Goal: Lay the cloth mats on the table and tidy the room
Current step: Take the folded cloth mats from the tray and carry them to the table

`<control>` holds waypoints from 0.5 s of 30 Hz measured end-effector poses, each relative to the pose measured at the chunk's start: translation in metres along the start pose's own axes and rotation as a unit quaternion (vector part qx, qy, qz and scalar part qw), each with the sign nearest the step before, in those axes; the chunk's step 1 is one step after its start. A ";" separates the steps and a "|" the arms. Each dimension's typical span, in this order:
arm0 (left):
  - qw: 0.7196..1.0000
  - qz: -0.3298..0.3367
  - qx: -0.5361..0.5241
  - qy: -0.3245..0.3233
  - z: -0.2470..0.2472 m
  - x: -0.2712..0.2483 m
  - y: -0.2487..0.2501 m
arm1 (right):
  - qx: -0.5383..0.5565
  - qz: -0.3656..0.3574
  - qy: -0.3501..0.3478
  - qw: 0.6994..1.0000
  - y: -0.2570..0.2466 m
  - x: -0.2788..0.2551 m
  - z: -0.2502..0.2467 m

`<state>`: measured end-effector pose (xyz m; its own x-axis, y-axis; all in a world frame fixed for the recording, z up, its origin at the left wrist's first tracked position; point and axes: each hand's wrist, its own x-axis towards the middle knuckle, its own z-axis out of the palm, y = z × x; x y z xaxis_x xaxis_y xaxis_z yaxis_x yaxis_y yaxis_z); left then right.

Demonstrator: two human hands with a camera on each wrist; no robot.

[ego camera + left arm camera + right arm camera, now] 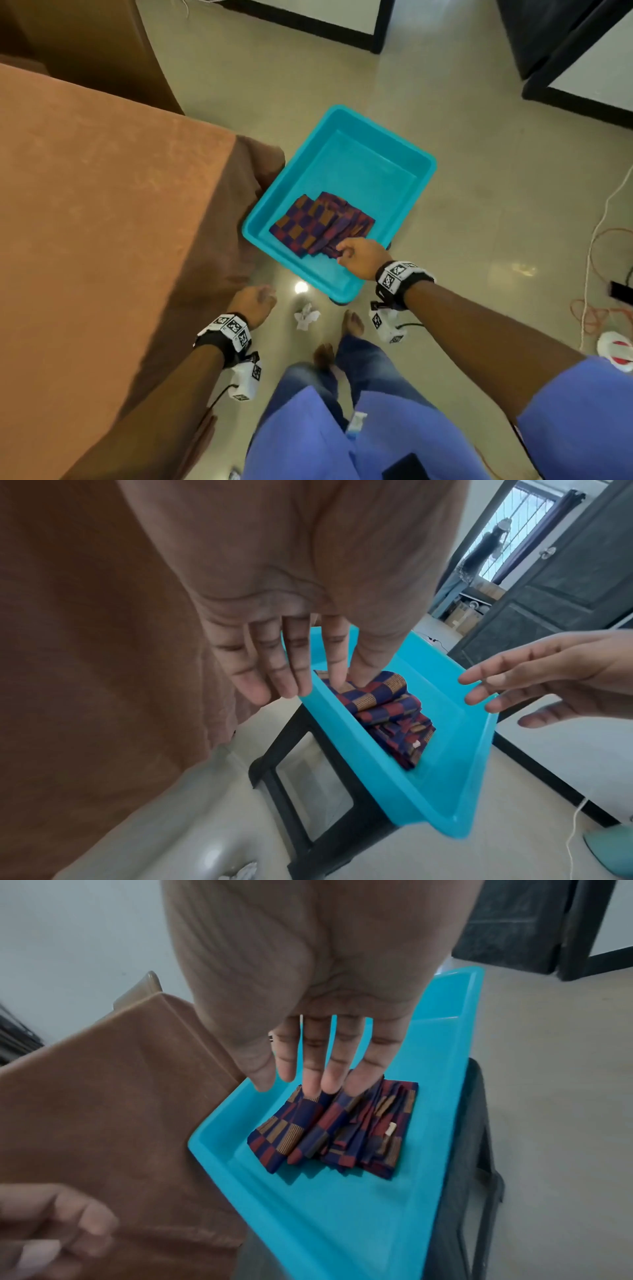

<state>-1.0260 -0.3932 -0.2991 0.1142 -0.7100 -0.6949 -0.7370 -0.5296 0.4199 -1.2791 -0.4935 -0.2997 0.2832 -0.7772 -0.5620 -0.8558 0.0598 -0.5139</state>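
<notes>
Several folded cloth mats (318, 224) (387, 704) (335, 1131), checked in navy, red and tan, lie stacked in a turquoise tray (359, 161) (428, 791) (325, 1218). The tray stands right beside the corner of a table (102, 205) draped in orange-brown cloth. My right hand (346, 251) (507, 691) (308, 1080) hovers over the near edge of the mats with straight, spread fingers, holding nothing. Whether its fingertips touch the mats I cannot tell. My left hand (260, 298) (281, 685) (61, 1231) hangs relaxed and empty next to the hanging tablecloth, short of the tray.
A black stool (308, 791) carries the tray. On the tiled floor a crumpled white paper (306, 315) lies by my bare feet (352, 322). White and orange cables (592, 257) run along the right. A dark door (565, 574) stands beyond.
</notes>
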 end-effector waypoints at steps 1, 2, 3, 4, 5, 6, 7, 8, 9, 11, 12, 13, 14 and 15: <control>1.000 0.001 0.007 0.009 -0.002 0.015 0.006 | -0.009 -0.008 -0.006 1.000 0.000 0.020 -0.003; 1.000 0.005 0.015 0.024 -0.003 0.026 0.008 | -0.018 -0.013 -0.008 1.000 -0.001 0.036 -0.005; 0.999 0.021 0.027 0.040 -0.004 0.037 0.010 | -0.024 -0.015 -0.006 1.000 -0.003 0.051 -0.006; 0.997 0.039 0.039 0.054 -0.006 0.050 0.012 | -0.025 -0.011 -0.005 1.000 -0.002 0.070 -0.006; 0.995 0.051 0.053 0.061 -0.007 0.058 0.013 | -0.023 -0.002 -0.001 1.000 -0.003 0.086 -0.005; 0.994 0.061 0.071 0.064 -0.007 0.069 0.012 | -0.016 0.011 -0.003 1.000 -0.004 0.104 -0.002; 0.990 0.079 0.093 0.066 -0.007 0.077 0.014 | -0.011 0.028 -0.004 1.000 -0.004 0.118 0.001; 0.986 0.105 0.110 0.063 -0.007 0.085 0.013 | -0.004 0.049 -0.005 0.999 -0.005 0.130 0.005; 0.983 0.126 0.123 0.058 -0.007 0.096 0.013 | -0.002 0.074 -0.006 0.997 -0.005 0.144 0.010; 0.977 0.141 0.157 0.037 -0.007 0.112 0.010 | -0.002 0.125 0.004 0.992 -0.005 0.163 0.019; 0.972 0.143 0.187 0.023 -0.006 0.118 0.009 | -0.002 0.151 0.017 0.988 -0.003 0.169 0.024; 0.964 0.145 0.224 0.008 -0.006 0.122 0.007 | 0.007 0.172 0.026 0.985 -0.002 0.173 0.028; 0.954 0.148 0.259 -0.007 -0.008 0.127 0.007 | 0.030 0.188 0.033 0.981 -0.001 0.178 0.033; 0.945 0.155 0.288 -0.016 -0.008 0.130 0.009 | 0.064 0.193 0.043 0.978 0.000 0.181 0.035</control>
<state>-1.0121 -0.4942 -0.3815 -0.1799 -0.7696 -0.6126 -0.9732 0.0484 0.2250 -1.2127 -0.6118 -0.4240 -0.0928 -0.7302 -0.6769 -0.8292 0.4330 -0.3535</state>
